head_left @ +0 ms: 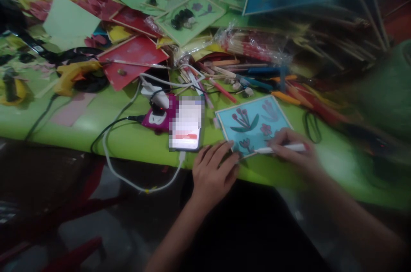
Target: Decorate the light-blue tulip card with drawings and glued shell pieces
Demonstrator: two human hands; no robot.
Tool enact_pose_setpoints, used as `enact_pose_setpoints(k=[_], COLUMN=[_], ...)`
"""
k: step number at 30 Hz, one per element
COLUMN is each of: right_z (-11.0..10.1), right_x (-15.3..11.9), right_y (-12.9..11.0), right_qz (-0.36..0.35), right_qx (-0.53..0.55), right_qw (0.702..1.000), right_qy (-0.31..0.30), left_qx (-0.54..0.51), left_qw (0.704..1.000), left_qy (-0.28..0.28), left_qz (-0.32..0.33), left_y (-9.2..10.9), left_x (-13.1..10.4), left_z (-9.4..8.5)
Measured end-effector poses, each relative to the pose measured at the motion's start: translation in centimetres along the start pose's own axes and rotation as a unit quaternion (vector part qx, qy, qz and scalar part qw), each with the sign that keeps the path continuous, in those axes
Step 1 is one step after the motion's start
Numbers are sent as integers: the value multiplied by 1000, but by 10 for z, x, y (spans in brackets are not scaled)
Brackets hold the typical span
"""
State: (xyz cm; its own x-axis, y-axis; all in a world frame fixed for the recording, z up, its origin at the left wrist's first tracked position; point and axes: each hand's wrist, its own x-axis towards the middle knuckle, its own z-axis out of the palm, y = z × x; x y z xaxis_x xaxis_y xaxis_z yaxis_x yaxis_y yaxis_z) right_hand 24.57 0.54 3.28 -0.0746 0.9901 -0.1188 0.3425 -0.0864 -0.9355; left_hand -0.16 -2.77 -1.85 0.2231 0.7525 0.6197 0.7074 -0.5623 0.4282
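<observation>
A blue card (253, 113) with a pale stick border and painted flowers lies tilted on the green table near its front edge. My left hand (216, 167) rests over the card's lower left corner, its fingers spread and lying flat. In my right hand (290, 146) is a white marker (289, 148), pinched between the fingers, its tip touching or just above the card beside the lower left flower. A lit phone (186, 124) with a white cable plugged in lies left of the card.
A purple power strip (160, 120) with cables sits beside the phone. Further left is a yellow glue gun (75, 76). Behind are a red card (133, 60), a green card (191, 17) with dark stones, pens and sticks. The green table's edge (128, 152) runs in front.
</observation>
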Motion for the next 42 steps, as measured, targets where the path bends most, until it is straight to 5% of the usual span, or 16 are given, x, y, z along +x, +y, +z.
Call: enact_pose_setpoints(k=[25, 42], right_z=[1, 3], right_x=[9, 8], right_y=[-9, -7], right_qz=[38, -1], right_qx=[5, 9], right_qw=[999, 999], right_qy=[-38, 41], left_qx=[-2, -3], left_qw=[1000, 1000], left_qy=[-10, -8], left_qz=[-5, 0], left_y=[0, 0], left_x=[-1, 0], left_z=[1, -1])
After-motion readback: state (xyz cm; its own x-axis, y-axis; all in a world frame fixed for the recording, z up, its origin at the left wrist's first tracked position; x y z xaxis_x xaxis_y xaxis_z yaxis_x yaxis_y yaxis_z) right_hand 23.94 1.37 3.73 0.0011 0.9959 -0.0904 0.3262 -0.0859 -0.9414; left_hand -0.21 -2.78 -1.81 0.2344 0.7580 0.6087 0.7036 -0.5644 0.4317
